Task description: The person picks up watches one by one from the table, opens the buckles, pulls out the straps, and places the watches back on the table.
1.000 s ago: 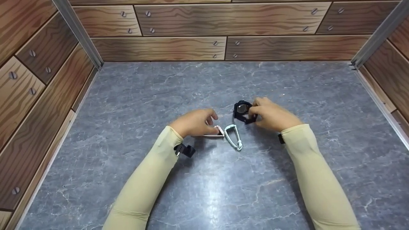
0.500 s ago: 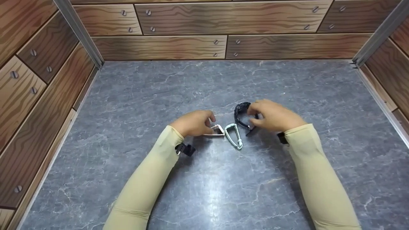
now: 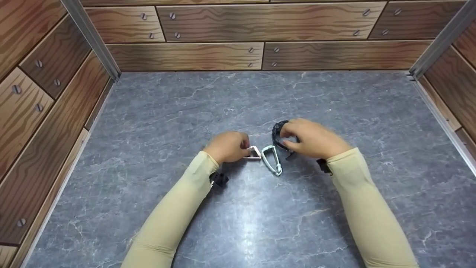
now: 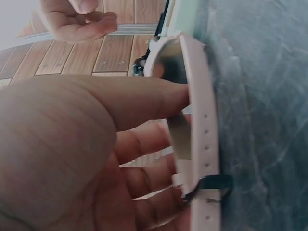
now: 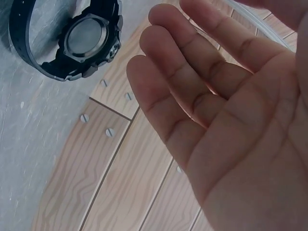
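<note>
My left hand (image 3: 228, 147) is at a pink-strapped wristwatch (image 3: 257, 152) standing on its side as a loop. In the left wrist view the thumb presses inside the pink strap (image 4: 202, 101), with the fingers along its other side; a dark keeper loop (image 4: 214, 182) crosses it. A mint-green watch (image 3: 278, 168) stands to its right, its loop narrowing towards the person. Beyond that, a black watch (image 3: 276, 134) stands on its side. Relaxed, loosely bent fingers of my right hand (image 3: 310, 137) hover over it; in the right wrist view the black watch (image 5: 86, 37) is apart from the fingertips.
The watches stand on a grey marbled tabletop (image 3: 245, 208). Wood-patterned panels (image 3: 208, 56) wall the back and sides, with metal posts (image 3: 95, 41) in the corners. Black camera straps (image 3: 219, 179) are on the wrists.
My right hand let go of the black watch, which now stands with its strap turned differently, and the hand shifted slightly left. The left hand moved slightly right along the pink watch.
</note>
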`<act>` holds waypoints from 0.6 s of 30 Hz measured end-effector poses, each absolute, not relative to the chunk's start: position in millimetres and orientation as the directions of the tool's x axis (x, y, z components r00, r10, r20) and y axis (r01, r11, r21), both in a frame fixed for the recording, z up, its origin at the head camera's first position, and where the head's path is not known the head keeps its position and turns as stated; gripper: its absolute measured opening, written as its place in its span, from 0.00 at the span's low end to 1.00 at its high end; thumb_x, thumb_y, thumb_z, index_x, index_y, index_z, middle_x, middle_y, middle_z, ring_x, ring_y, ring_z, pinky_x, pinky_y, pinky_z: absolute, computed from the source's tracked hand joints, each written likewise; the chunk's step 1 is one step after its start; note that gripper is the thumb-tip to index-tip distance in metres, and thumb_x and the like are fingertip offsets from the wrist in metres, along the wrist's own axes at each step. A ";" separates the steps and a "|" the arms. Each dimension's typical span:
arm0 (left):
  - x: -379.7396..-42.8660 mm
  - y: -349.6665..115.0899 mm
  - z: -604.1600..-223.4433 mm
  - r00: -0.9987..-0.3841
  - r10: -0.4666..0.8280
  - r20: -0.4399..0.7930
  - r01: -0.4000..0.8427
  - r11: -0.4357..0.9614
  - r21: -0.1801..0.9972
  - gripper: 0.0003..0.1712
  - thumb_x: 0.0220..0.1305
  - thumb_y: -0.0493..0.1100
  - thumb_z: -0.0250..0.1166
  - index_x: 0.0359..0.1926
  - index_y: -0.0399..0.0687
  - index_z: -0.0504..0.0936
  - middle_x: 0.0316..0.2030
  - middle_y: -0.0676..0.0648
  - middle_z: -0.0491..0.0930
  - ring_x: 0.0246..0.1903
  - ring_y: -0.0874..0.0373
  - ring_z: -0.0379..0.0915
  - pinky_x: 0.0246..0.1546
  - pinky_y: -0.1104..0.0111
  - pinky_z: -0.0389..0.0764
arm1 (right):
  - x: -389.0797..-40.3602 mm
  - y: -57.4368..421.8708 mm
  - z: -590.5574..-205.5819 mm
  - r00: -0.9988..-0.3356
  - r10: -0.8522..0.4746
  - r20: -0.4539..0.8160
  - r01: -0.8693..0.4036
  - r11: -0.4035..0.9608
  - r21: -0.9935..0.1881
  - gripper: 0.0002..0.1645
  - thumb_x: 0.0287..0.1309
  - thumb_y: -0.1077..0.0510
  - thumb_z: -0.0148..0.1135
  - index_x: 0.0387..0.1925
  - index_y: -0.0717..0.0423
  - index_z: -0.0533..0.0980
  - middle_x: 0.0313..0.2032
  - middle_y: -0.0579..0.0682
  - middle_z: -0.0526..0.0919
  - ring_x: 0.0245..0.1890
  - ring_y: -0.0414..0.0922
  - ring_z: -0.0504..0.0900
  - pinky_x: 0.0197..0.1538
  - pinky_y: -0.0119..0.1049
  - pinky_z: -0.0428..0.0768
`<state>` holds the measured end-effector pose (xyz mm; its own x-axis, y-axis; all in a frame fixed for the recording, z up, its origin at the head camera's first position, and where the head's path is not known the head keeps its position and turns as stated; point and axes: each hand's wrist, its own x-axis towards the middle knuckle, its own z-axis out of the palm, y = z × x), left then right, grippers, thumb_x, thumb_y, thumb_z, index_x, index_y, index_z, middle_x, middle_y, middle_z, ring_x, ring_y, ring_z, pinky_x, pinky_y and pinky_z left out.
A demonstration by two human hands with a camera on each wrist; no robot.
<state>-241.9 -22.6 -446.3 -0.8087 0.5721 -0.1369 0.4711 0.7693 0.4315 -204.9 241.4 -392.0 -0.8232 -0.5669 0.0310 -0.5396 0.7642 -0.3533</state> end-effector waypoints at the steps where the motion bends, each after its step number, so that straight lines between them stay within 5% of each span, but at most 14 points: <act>1: -242.4 -22.3 -447.3 -0.804 0.580 -0.131 0.480 0.763 0.433 0.11 0.68 0.50 0.68 0.41 0.48 0.85 0.36 0.48 0.85 0.35 0.53 0.76 0.42 0.55 0.80 | -205.0 240.7 -393.0 -0.822 -0.568 0.036 -0.542 0.763 -0.353 0.09 0.68 0.56 0.66 0.45 0.56 0.82 0.45 0.53 0.85 0.46 0.52 0.82 0.54 0.52 0.80; 9: -244.8 -27.7 -434.2 -0.804 0.594 -0.024 0.508 0.707 0.491 0.08 0.69 0.48 0.68 0.37 0.49 0.85 0.31 0.51 0.83 0.32 0.57 0.76 0.38 0.61 0.80 | -205.9 236.3 -393.7 -0.852 -0.503 0.144 -0.520 0.783 -0.341 0.10 0.69 0.53 0.65 0.45 0.56 0.82 0.43 0.53 0.84 0.45 0.52 0.82 0.50 0.51 0.81; 18: -217.2 -26.4 -380.1 -0.783 0.575 0.240 0.590 0.562 0.579 0.09 0.69 0.51 0.70 0.37 0.52 0.84 0.32 0.55 0.81 0.28 0.61 0.72 0.30 0.67 0.75 | -194.7 226.6 -380.7 -0.818 -0.489 0.303 -0.570 0.623 -0.536 0.24 0.69 0.43 0.67 0.57 0.52 0.80 0.43 0.44 0.83 0.38 0.42 0.81 0.41 0.39 0.80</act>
